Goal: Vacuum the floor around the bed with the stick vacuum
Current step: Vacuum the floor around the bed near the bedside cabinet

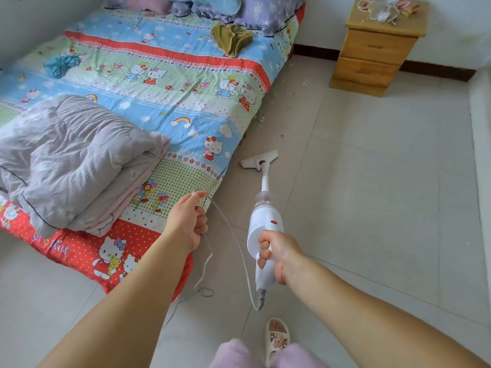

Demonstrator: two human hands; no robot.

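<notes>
My right hand (276, 254) grips the handle of the white stick vacuum (264, 221), which slants forward and down. Its flat floor head (259, 160) lies on the tiles just off the bed's right edge. My left hand (187, 223) holds the vacuum's grey power cord (233, 239) up beside the bed corner; the cord loops from this hand down to the handle's end. The bed (148, 102) has a bright cartoon-print cover and sits low on the floor. Scattered light debris (261, 118) lies on the floor along the bed's right side, beyond the floor head.
A folded grey quilt (74, 160) rests on the bed's near end, with pillows at the far end. A wooden two-drawer nightstand (372, 49) stands against the back wall. More cord (202, 285) trails on the floor by the bed corner. My slippered foot (276, 338) is below.
</notes>
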